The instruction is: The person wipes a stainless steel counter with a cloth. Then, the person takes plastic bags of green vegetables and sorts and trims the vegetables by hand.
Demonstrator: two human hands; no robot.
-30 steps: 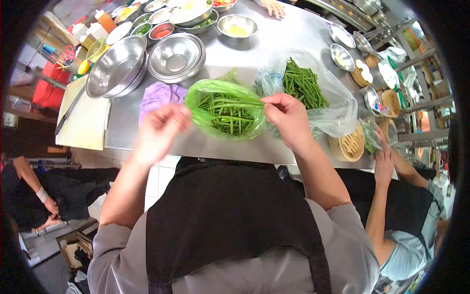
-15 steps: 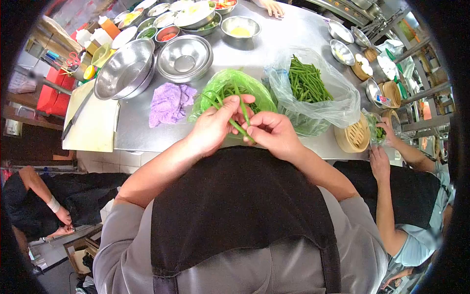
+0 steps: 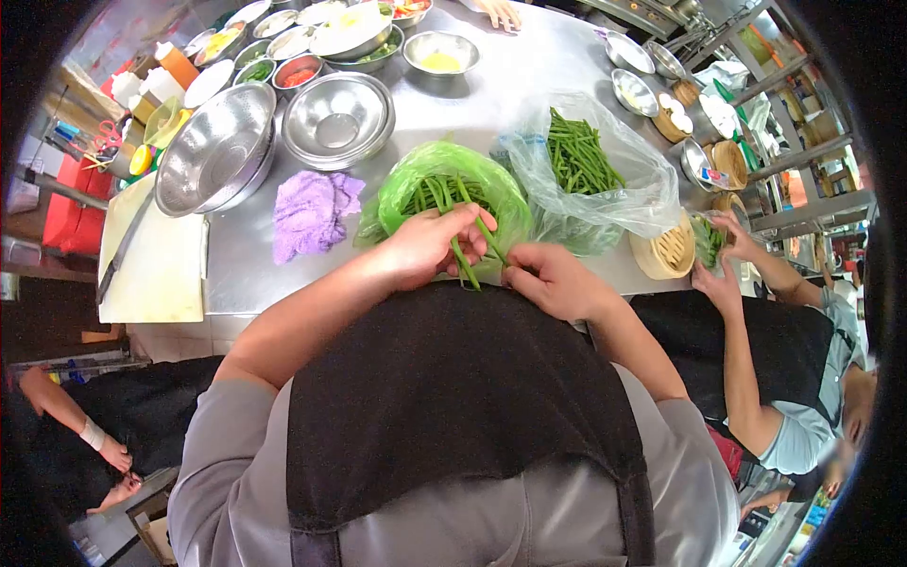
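In front of my apron, my left hand (image 3: pixel 430 248) is closed around a few long green beans (image 3: pixel 465 268). My right hand (image 3: pixel 559 282) pinches the lower end of one bean that slants away from the others. Just beyond both hands sits an open green plastic bag (image 3: pixel 511 194) with more beans inside. To its right, a clear plastic bag (image 3: pixel 652 184) holds a heap of green beans (image 3: pixel 578 151). The undersides of my fingers are partly hidden.
Left of the bags lie a purple cloth (image 3: pixel 310 215), steel bowls (image 3: pixel 338 118) and a cutting board (image 3: pixel 156 274) with a knife (image 3: pixel 123 250). A bamboo steamer (image 3: pixel 663 248) stands at right, beside a co-worker's hands (image 3: pixel 723 283). Another person's hand (image 3: pixel 501 13) rests at the far edge.
My hands have moved slightly apart, the right one shifting right and down. The held beans now point more downward. The whole view has shifted a little.
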